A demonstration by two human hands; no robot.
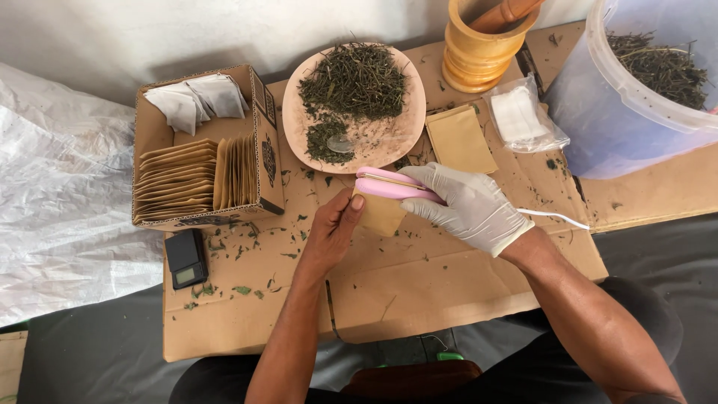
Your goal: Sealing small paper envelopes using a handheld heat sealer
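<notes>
Bare left hand (333,228) holding paper pouch (380,215), gloved right hand (471,206) clamping pink sealer (393,185)

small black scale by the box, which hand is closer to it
Left. The bare left hand holds a brown pouch just right of the small black scale; the gloved right hand, gripping the pink sealer, is farther right.

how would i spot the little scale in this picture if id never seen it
Start at the open cardboard box of kraft pouches on the left of the cardboard work mat. Just below the box's front edge lies the pocket scale. It is the only black, flat thing there, with a small pale screen, among scattered green leaf bits.
</notes>
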